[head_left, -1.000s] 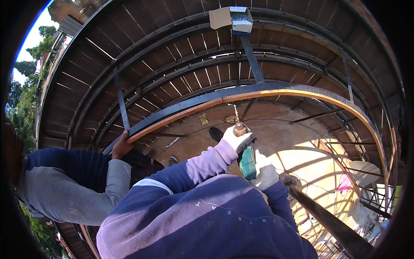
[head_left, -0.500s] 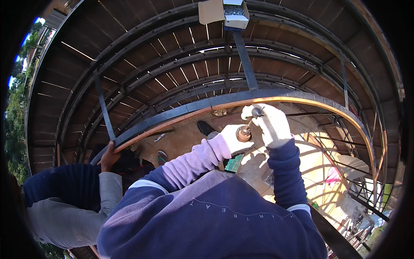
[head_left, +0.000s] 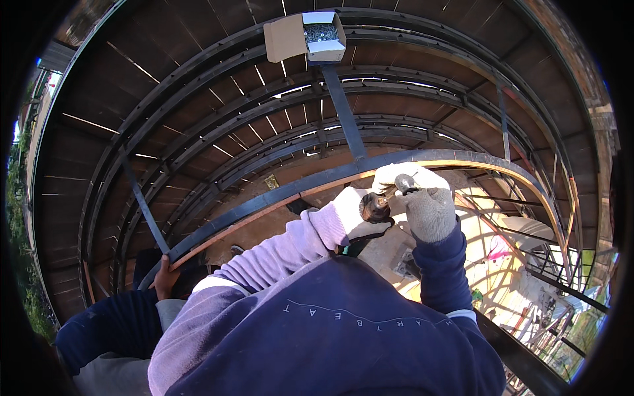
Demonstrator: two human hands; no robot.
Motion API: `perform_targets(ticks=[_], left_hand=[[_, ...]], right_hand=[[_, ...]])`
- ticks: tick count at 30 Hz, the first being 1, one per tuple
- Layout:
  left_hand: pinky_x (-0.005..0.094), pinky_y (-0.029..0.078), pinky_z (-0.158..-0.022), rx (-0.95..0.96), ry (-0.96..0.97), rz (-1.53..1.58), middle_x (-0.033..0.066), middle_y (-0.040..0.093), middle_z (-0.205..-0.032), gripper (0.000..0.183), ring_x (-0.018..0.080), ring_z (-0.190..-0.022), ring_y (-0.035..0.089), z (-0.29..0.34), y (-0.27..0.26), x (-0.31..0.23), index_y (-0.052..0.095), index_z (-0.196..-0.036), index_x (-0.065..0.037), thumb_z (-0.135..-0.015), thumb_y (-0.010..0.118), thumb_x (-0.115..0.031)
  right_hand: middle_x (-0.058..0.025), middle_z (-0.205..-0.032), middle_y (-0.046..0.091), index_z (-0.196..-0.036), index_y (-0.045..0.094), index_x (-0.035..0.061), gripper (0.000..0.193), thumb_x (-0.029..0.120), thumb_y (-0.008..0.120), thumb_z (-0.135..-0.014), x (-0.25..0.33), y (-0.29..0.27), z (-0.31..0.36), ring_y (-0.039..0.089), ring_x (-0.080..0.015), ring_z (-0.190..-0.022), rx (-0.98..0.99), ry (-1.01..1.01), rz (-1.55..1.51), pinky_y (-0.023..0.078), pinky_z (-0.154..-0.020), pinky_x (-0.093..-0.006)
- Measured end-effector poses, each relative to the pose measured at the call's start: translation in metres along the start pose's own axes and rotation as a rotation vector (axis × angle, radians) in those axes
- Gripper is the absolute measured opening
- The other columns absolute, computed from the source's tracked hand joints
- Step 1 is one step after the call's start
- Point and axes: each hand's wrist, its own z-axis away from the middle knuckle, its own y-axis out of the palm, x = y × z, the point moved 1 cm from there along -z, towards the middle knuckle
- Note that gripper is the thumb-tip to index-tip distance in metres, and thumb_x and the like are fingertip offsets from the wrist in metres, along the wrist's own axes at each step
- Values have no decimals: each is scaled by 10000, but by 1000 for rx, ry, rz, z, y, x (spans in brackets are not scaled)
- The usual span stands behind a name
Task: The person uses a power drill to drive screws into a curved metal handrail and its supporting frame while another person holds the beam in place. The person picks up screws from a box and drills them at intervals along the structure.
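In a pale work glove, my left hand is wrapped around what looks like a drill, its worn, brownish-black chuck facing up. A small metal tip stands out of the chuck toward my other hand. My right hand, gloved too, is closed on a dark, round-ended piece just to the right of the chuck. The fingers hide most of that piece, so its kind does not show. Both hands are close together in front of my chest, over the near side of a curved metal rail edged with wood.
An open cardboard box of screws sits on the structure at the far side, above a steel strut. Curved, dark tiers of boards and bars surround me. At the left, a co-worker's hand grips the rail. Sunlit ground lies below.
The whole view has shifted, with the box and strut now further left. My right hand has turned around the dark piece, and the chuck has tilted. The co-worker still holds the rail.
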Motion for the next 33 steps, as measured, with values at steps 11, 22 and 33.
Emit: perform_targets(ticks=[11,22,33], left_hand=[[328,564,-832,-46,154,-140,115,742,-981,340,209,-872,720,22,68,-55,692,-1133,-38,-813,748,-138],[334,547,-802,-114,129,-225,153,729,-931,436,231,-859,720,51,131,-105,658,-1108,-19,-831,794,-326],[329,560,-763,-315,333,-276,88,737,-860,375,210,-807,730,51,148,-104,630,-1178,-44,-883,723,-255]], right_hand=[[-162,-1177,658,-1178,682,14,310,55,618,-877,32,-36,72,658,-296,-1035,99,-309,61,535,-917,-370],[-138,-1076,720,-1099,736,8,295,147,660,-851,59,-72,132,684,-237,-984,66,-416,44,542,-882,-343],[-182,-1152,690,-1158,678,-48,393,270,637,-930,39,-60,142,664,-271,-1076,130,-358,-273,525,-957,-388]])
